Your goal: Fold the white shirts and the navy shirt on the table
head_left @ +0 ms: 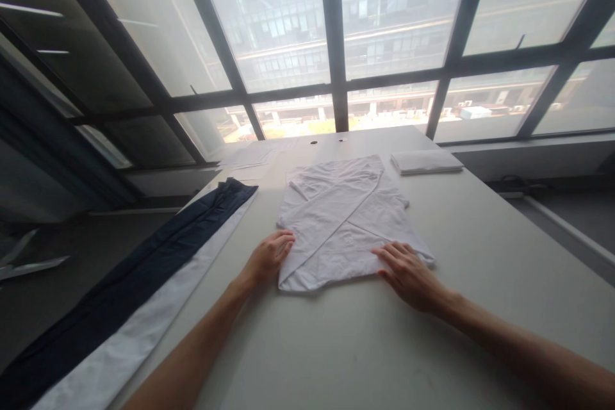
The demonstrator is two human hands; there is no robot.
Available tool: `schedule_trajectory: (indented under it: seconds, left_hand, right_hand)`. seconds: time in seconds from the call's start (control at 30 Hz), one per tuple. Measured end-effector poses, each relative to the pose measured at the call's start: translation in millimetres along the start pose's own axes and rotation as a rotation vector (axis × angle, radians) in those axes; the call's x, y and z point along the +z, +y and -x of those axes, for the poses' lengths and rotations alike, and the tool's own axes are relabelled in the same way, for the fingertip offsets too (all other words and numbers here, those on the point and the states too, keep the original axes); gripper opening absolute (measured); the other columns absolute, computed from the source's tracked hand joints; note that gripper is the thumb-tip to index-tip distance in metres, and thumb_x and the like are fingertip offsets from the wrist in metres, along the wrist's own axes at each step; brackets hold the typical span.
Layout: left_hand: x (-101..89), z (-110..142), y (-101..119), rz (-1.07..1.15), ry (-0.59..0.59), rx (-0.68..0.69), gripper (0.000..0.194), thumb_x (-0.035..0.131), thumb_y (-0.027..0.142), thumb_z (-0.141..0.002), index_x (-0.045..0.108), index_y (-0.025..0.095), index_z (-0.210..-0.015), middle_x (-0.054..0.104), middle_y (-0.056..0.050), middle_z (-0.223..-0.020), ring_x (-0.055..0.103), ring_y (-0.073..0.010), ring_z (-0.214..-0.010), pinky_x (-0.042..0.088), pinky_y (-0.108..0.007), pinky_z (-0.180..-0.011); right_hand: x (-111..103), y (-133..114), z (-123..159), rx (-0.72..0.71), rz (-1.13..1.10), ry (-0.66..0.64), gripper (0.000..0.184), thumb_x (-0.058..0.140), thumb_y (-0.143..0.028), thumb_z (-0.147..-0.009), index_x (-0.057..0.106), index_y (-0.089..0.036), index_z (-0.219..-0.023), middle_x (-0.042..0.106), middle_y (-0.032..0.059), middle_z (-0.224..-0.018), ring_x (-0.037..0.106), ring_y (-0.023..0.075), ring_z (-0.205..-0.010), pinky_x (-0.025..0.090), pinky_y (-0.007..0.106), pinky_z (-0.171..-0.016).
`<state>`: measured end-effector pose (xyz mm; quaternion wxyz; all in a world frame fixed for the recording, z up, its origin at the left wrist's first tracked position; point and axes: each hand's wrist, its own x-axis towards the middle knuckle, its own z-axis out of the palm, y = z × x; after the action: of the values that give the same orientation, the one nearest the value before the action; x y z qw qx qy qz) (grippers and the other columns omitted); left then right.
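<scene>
A white shirt (336, 218) lies on the white table in front of me, partly folded, with one panel crossing it diagonally and wrinkles near its far edge. My left hand (273, 253) rests at the shirt's left edge, its fingers extended onto the cloth and nothing visibly gripped. On the near right part of the shirt lies my right hand (403, 269), palm down with fingers stretched out and slightly apart. The undersides of both hands are hidden.
At the back right of the table (365, 346) sits a neatly folded white cloth (426, 161). Dark navy fabric (144, 269) and white fabric (158, 314) stretch along the left edge. Thin white sheets (252, 155) lie at the back left. Large windows (283, 19) stand behind.
</scene>
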<state>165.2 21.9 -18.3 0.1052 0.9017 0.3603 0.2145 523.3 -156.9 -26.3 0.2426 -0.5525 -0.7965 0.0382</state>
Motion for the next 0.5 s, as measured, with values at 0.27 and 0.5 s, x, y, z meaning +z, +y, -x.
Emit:
schedule_trajectory:
  seconds: [0.27,0.5]
  left_hand:
    - [-6.6,-0.4,7.1,-0.176,-0.057,0.104,0.037,0.044,0.041,-0.104,0.075,0.022,-0.109,0.065,-0.009,-0.136,0.048,-0.0283,-0.139,0.04,-0.051,-0.116]
    - [-11.7,-0.1,24.5,-0.097,-0.158,0.194,0.033,0.046,0.037,-0.104,0.075,0.023,-0.104,0.071,-0.007,-0.126,0.054,-0.0254,-0.134,0.037,-0.05,-0.118]
  right_hand:
    - [-6.1,2.4,-4.2,0.038,0.119,0.013,0.035,0.038,-0.041,-0.106,0.065,-0.019,-0.11,0.069,0.0118,-0.104,0.059,0.0272,-0.1,0.042,0.042,-0.09]
    - [-14.9,2.2,-5.9,0.118,0.295,0.042,0.042,0.035,-0.042,-0.106,0.064,-0.02,-0.086,0.069,0.0103,-0.084,0.059,0.0272,-0.087,0.039,0.042,-0.084]
